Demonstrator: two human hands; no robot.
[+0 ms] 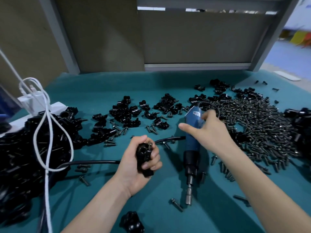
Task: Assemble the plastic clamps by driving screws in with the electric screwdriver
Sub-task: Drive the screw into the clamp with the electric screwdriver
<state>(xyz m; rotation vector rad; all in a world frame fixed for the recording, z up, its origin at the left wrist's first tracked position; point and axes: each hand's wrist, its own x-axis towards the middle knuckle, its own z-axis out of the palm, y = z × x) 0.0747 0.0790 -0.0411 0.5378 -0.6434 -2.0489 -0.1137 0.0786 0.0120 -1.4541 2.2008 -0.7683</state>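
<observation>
My left hand [139, 162] is closed around a black plastic clamp [144, 158] with a screw head showing at its top. The blue electric screwdriver [191, 145] lies on the green table, its metal bit [189, 194] pointing toward me. My right hand [210, 130] is over the screwdriver's upper body, fingers spread and partly curled around it, thumb out to the left; the hand is blurred. A large heap of dark screws [255, 125] lies to the right. Loose clamp halves [134, 111] are scattered in the middle of the table.
A big pile of black clamps [33, 148] fills the left side, with a white cable [48, 132] looped over it. The screwdriver's black cord [94, 162] runs across the green table [210, 221]. One clamp [132, 221] lies near the front edge. More clamps [301, 125] sit far right.
</observation>
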